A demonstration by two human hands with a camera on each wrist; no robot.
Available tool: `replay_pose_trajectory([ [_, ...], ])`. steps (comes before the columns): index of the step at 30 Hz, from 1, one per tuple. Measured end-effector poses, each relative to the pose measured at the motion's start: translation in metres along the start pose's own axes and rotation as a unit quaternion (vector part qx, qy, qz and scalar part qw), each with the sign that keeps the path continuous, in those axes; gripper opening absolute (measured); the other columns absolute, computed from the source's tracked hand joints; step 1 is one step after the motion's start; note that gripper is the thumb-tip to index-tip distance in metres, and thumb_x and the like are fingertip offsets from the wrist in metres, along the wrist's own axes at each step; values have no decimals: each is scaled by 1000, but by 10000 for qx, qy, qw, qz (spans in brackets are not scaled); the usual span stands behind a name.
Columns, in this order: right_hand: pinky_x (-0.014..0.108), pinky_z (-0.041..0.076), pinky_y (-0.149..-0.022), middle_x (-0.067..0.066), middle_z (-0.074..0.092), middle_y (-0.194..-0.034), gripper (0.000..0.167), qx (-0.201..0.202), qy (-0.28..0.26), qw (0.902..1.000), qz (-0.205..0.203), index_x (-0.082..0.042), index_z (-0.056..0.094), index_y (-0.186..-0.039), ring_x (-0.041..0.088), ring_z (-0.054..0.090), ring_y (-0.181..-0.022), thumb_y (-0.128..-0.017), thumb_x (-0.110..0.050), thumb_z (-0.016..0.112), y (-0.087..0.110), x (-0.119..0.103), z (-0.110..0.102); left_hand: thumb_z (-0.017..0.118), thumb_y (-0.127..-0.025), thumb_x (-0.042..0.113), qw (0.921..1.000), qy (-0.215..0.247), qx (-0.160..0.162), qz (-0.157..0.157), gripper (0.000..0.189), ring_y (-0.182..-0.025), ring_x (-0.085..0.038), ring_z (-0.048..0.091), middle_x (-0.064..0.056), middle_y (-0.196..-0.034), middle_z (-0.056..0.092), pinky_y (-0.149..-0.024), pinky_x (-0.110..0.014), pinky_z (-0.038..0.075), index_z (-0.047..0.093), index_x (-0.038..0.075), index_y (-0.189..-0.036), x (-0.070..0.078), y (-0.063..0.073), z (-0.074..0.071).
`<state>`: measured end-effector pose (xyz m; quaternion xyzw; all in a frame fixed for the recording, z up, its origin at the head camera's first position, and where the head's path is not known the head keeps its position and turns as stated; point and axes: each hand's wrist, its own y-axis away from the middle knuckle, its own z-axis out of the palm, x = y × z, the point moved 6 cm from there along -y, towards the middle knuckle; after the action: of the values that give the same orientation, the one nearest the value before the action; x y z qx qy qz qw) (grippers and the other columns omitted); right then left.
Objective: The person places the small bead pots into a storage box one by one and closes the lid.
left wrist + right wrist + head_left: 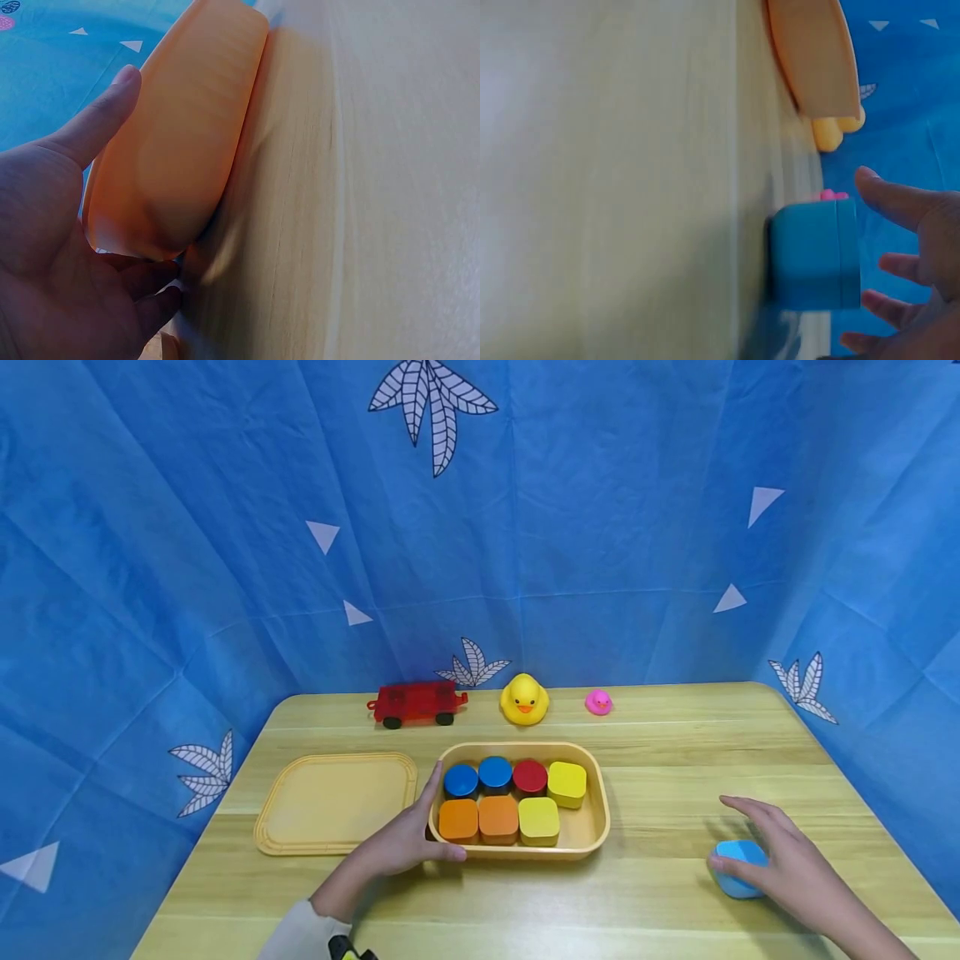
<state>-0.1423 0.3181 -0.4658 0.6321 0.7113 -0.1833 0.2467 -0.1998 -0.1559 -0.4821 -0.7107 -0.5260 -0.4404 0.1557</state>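
Observation:
My left hand holds the left end of a pale orange plastic box, its thumb at the near rim. In the left wrist view, the fingers curl at the box's end. Inside the box sit two blue, one dark red, two orange and two yellow blocks. My right hand hovers over a light blue rounded block on the table. From the right wrist view, its fingers are spread and stand apart from that block.
Left of the box lies a flat pale orange lid. Along the back edge stand a red toy wagon, a yellow rubber duck and a small pink duck. Blue printed cloth hangs behind the wooden table.

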Motion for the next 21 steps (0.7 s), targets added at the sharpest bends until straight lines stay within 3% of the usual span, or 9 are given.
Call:
replay_pose_trajectory([
  [4, 65, 50, -87, 33, 40, -148, 97, -191, 89, 9997, 114, 0, 35, -156, 59, 45, -127, -87, -49, 80, 6, 13, 0, 85, -80, 54, 10000, 24, -17, -1, 132, -154, -46, 22, -14, -173, 8, -119, -67, 25, -14, 33, -165, -2, 0, 0],
  [7, 45, 56, -81, 30, 45, -145, 95, -290, 130, 9995, 66, -1, 37, -155, 51, 52, -122, -85, -46, 83, 11, 18, 2, 85, -80, 54, 10000, 46, -13, 12, 131, -154, -46, 23, -13, -173, 7, -119, -67, 26, -14, 34, -165, -4, 0, 1],
  [10, 28, 53, -71, 30, 47, -143, 93, -384, 150, 9991, -15, -2, 39, -154, 41, 58, -114, -84, -43, 84, 16, 20, 5, 85, -80, 54, 10000, 43, -10, 6, 131, -154, -46, 22, -13, -173, 6, -119, -66, 25, -14, 35, -164, -5, -1, 1],
  [16, 24, 51, -69, 32, 49, -141, 94, -408, 88, 9991, 31, -1, 38, -155, 37, 59, -109, -84, -42, 85, 20, 21, 11, 85, -80, 54, 10000, 16, 17, -8, 132, -154, -46, 22, -13, -173, 7, -119, -67, 25, -13, 34, -165, -5, -1, 0],
  [21, 31, 52, -71, 36, 53, -138, 92, -540, 103, 9983, 204, 0, 38, -154, 38, 62, -108, -85, -41, 84, 17, 22, 12, 85, -80, 54, 10000, 44, -1, -5, 131, -154, -46, 22, -12, -174, 7, -119, -68, 25, -13, 35, -165, -4, -1, 0],
])
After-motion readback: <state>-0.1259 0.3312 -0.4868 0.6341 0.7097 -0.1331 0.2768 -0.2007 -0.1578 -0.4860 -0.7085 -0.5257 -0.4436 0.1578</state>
